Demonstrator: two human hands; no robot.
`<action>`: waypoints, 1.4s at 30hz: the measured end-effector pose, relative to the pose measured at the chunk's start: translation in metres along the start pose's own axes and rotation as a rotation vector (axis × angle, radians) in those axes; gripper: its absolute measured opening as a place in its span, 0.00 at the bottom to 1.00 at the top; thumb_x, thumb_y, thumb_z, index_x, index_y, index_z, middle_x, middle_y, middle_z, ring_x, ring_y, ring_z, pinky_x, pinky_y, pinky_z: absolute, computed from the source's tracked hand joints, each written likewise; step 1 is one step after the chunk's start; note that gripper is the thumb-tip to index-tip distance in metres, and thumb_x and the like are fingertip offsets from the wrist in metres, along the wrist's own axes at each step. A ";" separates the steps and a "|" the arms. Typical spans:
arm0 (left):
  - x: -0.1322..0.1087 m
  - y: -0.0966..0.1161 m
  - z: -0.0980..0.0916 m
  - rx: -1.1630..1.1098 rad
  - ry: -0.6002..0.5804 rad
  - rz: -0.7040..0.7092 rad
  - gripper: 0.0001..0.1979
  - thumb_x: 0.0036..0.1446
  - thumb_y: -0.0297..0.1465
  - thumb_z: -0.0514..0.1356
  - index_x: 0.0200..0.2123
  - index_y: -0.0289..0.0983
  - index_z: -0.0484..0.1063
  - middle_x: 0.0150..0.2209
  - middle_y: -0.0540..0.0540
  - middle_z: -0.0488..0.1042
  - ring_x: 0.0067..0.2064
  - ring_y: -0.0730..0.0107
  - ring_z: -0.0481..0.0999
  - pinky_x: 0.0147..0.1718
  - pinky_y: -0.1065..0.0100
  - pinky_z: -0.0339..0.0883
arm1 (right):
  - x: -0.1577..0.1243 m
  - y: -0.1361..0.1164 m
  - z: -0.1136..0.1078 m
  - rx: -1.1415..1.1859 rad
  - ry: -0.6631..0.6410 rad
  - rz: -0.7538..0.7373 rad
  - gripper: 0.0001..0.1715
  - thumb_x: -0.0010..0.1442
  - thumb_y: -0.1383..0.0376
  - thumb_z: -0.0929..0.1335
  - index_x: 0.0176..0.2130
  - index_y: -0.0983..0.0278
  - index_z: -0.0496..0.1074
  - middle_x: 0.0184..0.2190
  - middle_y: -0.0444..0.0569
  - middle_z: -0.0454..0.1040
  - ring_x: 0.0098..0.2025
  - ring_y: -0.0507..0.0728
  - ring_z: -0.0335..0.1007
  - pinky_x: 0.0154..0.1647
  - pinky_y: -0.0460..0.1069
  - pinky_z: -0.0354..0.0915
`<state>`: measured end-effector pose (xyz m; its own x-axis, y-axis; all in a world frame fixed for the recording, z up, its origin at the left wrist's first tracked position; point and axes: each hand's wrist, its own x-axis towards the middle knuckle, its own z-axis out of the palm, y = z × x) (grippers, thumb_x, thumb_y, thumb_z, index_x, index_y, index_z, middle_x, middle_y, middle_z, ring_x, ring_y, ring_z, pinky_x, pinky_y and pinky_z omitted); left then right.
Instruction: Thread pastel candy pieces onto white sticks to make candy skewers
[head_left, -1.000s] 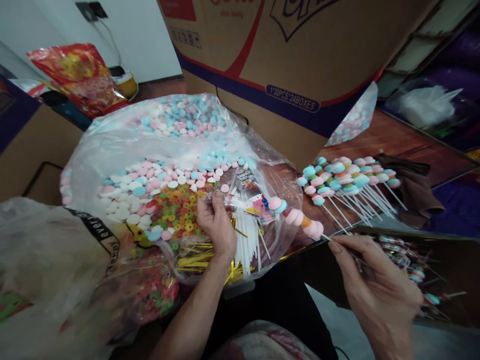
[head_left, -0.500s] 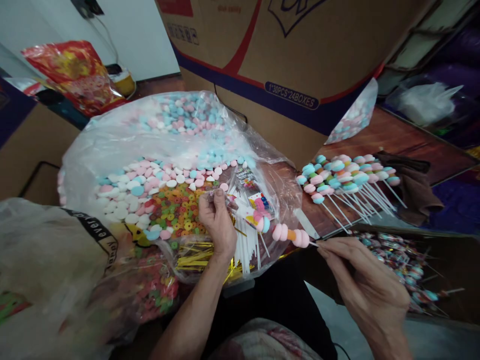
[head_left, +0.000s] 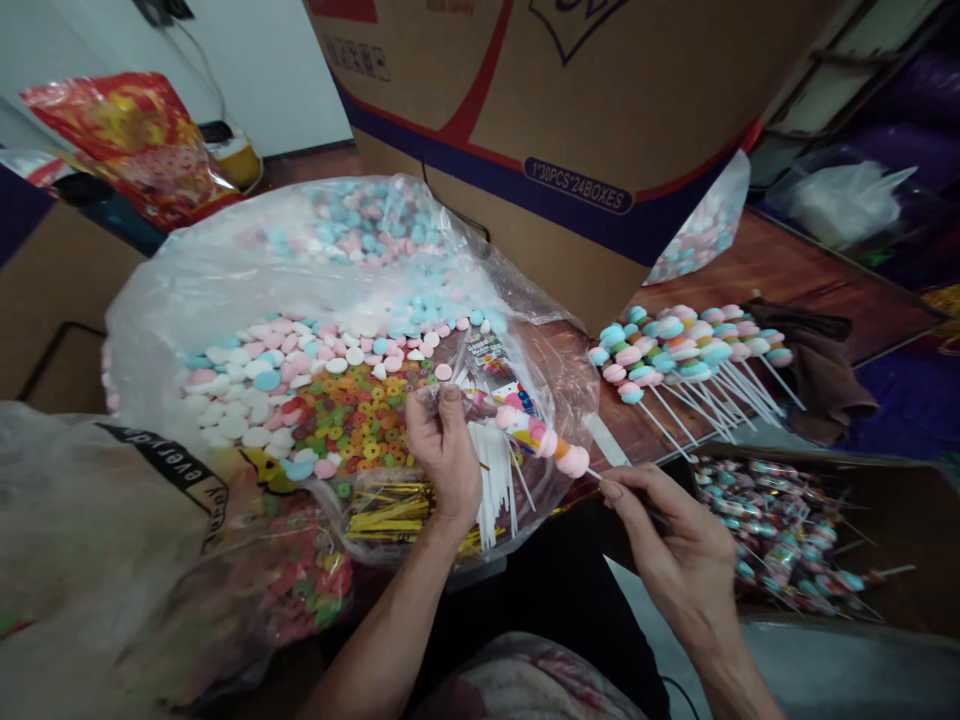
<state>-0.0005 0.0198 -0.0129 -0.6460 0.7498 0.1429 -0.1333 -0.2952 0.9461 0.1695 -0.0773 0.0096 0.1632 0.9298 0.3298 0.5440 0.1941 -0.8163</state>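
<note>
My right hand pinches the white stick of a candy skewer threaded with pink, blue and orange sweets. Its tip points left toward my left hand. That hand is closed on the mouth of a small clear printed wrapper, and the skewer's front sweets are at or just inside it. Both hands hover over a large clear plastic bag holding pink, white and blue round sweets, coloured ring sweets, white sticks and gold twist ties.
A pile of finished unwrapped skewers lies on the wooden table to the right. A box of wrapped skewers sits below it. A big cardboard carton stands behind. A brown cloth and another plastic bag flank the work.
My right hand has moved the skewer leftward, from clear of the bag to the wrapper held by my left hand. The left hand stayed nearly still.
</note>
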 end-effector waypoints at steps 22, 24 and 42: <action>-0.024 0.021 0.010 -0.396 -0.399 -0.685 0.16 0.58 0.44 0.63 0.30 0.36 0.69 0.29 0.49 0.71 0.27 0.76 0.72 0.24 0.75 0.63 | -0.011 -0.026 0.039 0.501 -0.338 0.505 0.16 0.65 0.57 0.66 0.29 0.64 0.69 0.17 0.38 0.61 0.17 0.46 0.50 0.16 0.43 0.46; -0.025 0.019 0.009 -0.422 -0.443 -0.717 0.16 0.59 0.43 0.62 0.30 0.36 0.69 0.28 0.50 0.70 0.27 0.76 0.71 0.23 0.76 0.61 | -0.008 -0.029 0.046 0.629 -0.320 0.592 0.16 0.64 0.56 0.67 0.30 0.64 0.69 0.17 0.38 0.61 0.17 0.45 0.47 0.16 0.42 0.42; -0.014 0.021 -0.005 -0.409 -0.773 -0.928 0.12 0.61 0.38 0.61 0.37 0.34 0.74 0.30 0.46 0.74 0.35 0.68 0.77 0.31 0.72 0.68 | 0.002 -0.026 0.058 0.832 -0.194 0.633 0.14 0.60 0.59 0.70 0.29 0.66 0.70 0.15 0.36 0.58 0.16 0.44 0.46 0.17 0.42 0.44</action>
<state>0.0016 0.0000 0.0034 0.3995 0.8791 -0.2599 -0.6079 0.4663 0.6427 0.1073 -0.0624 0.0041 0.0454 0.9559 -0.2902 -0.3398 -0.2584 -0.9043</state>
